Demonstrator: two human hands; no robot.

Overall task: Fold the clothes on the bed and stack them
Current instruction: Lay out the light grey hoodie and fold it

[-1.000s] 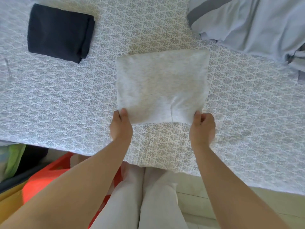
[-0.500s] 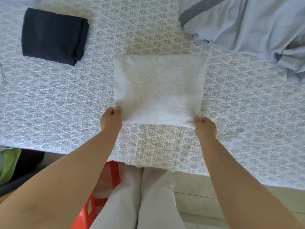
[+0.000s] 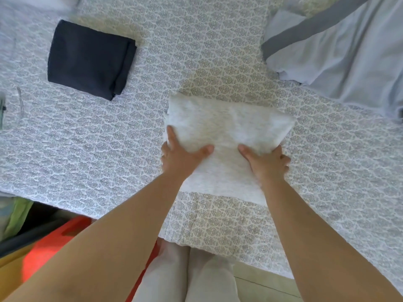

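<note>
The bed is covered in a matt quilted cloth, its surface puckered and printed with a grey floral lattice. Near its front edge lies the light grey garment, a soft heathered knit, matt and faintly fuzzy (its top layer is blurred). Toward the far left corner sits the dark folded garment, a dense navy cloth with a flat, dull finish. At the far right corner the pale blue clothes look smooth and thin, with a darker grey woven band. Below the bed's front edge, the red basket seems smooth plastic.
</note>
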